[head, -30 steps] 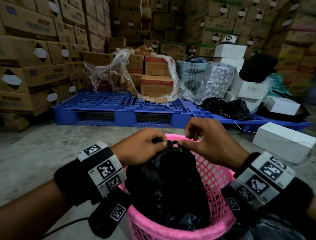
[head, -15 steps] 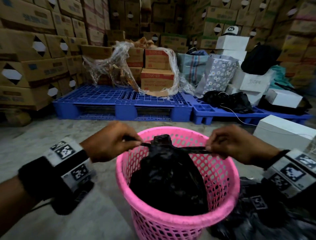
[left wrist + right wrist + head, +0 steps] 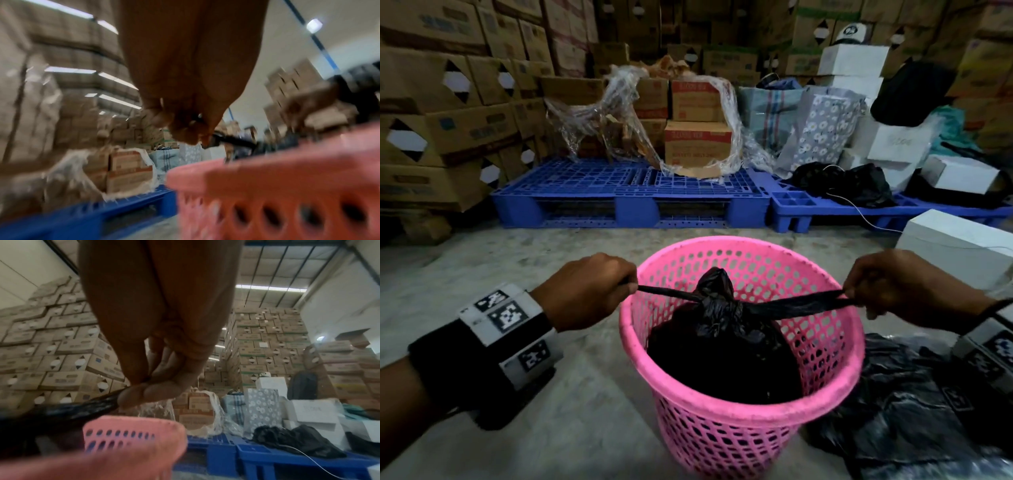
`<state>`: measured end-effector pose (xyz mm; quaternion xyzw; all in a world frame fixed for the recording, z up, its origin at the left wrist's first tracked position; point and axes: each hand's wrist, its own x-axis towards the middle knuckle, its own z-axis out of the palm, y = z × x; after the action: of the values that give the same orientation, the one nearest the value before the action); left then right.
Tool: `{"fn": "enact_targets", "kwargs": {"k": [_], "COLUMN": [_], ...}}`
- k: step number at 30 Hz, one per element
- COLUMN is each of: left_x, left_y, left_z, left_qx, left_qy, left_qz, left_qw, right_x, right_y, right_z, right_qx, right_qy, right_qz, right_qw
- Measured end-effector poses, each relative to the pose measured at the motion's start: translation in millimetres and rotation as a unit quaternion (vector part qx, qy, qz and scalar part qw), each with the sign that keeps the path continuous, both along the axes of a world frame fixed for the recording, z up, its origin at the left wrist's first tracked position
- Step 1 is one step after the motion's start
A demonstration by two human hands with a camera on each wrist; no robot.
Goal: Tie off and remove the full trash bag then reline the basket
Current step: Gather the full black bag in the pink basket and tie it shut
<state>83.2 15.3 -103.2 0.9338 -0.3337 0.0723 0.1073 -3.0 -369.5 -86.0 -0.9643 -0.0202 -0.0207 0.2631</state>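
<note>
Both hands have pulled farther apart since earlier, stretching the knot's tails taut. Crinkled black trash bag point(image 3: 722, 346) sits knotted inside the pink basket point(image 3: 739, 411); left hand point(image 3: 585, 291) and right hand point(image 3: 904, 284) each pinch a tail.

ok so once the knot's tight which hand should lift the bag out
Probably the left hand. It pinches the thinner strand close to the knot. The right hand sits beside the spare bag for relining the basket.
</note>
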Motion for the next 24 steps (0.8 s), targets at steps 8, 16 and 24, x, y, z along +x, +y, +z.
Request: {"fn": "enact_targets", "kwargs": {"k": [8, 16, 24], "left_x": [-19, -42, -41], "left_y": [-67, -106, -93], "left_z": [33, 27, 24], "left_qx": [-0.412, -0.400, -0.358], "left_qy": [0.362, 0.364, 0.318], "left_qz": [-0.003, -0.043, -0.061], "left_qw": [0.836, 0.840, 0.876], "right_x": [-12, 10, 20], "right_y": [92, 115, 110], "right_z": [55, 51, 24], "right_qx": [0.211, 0.286, 0.180], "right_qy": [-0.078, -0.093, 0.011], "right_qz": [0.180, 0.185, 0.166], "right_qw": [0.958, 0.936, 0.969]}}
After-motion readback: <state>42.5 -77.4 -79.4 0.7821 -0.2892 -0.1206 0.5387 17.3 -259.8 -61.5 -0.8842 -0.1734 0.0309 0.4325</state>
